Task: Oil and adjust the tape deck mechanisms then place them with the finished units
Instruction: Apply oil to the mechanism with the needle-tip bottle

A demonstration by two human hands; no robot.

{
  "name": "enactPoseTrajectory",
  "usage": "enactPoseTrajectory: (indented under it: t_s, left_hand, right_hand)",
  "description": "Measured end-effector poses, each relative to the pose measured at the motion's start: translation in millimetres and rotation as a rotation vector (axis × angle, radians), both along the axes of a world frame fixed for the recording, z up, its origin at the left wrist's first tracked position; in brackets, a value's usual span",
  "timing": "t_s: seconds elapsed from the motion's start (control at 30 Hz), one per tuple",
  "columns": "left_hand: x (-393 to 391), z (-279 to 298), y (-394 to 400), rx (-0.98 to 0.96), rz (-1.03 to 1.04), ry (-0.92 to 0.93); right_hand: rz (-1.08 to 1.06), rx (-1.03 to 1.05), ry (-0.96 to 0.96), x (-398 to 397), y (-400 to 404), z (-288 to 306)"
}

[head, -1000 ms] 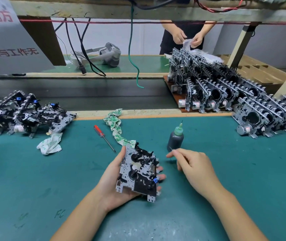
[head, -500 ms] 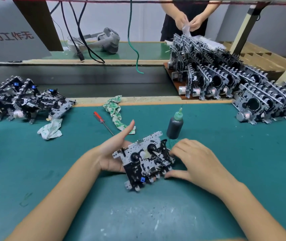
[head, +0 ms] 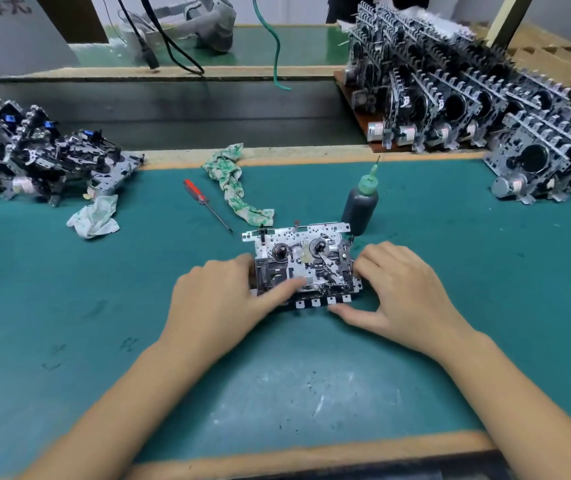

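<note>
Nearest the camera, two bare forearms reach forward over the green bench mat, whose near part is scuffed with pale marks. The left hand grasps the left end of the tape deck mechanism, its thumb laid across the lower front of the unit and its fingers curled against the left edge. The right hand grasps the right end, fingers bent against that side and the thumb stretched along the mat under the row of small white tabs on the near edge. The mechanism lies flat on the mat between the two hands, face up, with its two reel hubs showing. Just behind its right corner stands a dark oil bottle with a green needle cap, upright. Farther left lie a red-handled screwdriver and a crumpled green-patterned rag, near each other; a second crumpled cloth lies farther left again. Beyond that cloth, at the left edge, sits a cluster of tape deck units. To the far right, rows of tape deck units stand on edge, packed closely, some on a brown board. Behind the mat runs a dark conveyor belt, with black cables and a green cable hanging over it.
</note>
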State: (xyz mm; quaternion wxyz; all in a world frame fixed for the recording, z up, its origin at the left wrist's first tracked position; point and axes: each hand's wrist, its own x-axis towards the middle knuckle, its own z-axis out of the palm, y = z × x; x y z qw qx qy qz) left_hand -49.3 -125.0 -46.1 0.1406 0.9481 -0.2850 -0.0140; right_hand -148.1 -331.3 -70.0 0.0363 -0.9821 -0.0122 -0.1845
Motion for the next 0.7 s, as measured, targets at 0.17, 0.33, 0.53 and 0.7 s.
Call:
enactPoseTrajectory:
  t_s: [0.17,0.33,0.53,0.7]
  left_hand:
    - [-9,-1,-2,0.086,-0.004,-0.235]
    - [-11,-11,1,-0.031,-0.103,-0.282]
    - [-6,-24,4,-0.160,-0.128,-0.274]
    - [-3,-26,0,-0.196,-0.092,-0.320]
  right_hand:
    - [0.029,0.004,-0.049,2,-2,-3]
    - [0.047,0.023,-0.115,3,-5,-7]
    - [0.039,0.001,-0.149,5,-5,-13]
    - [0.059,0.054,-0.157,6,-4,-15]
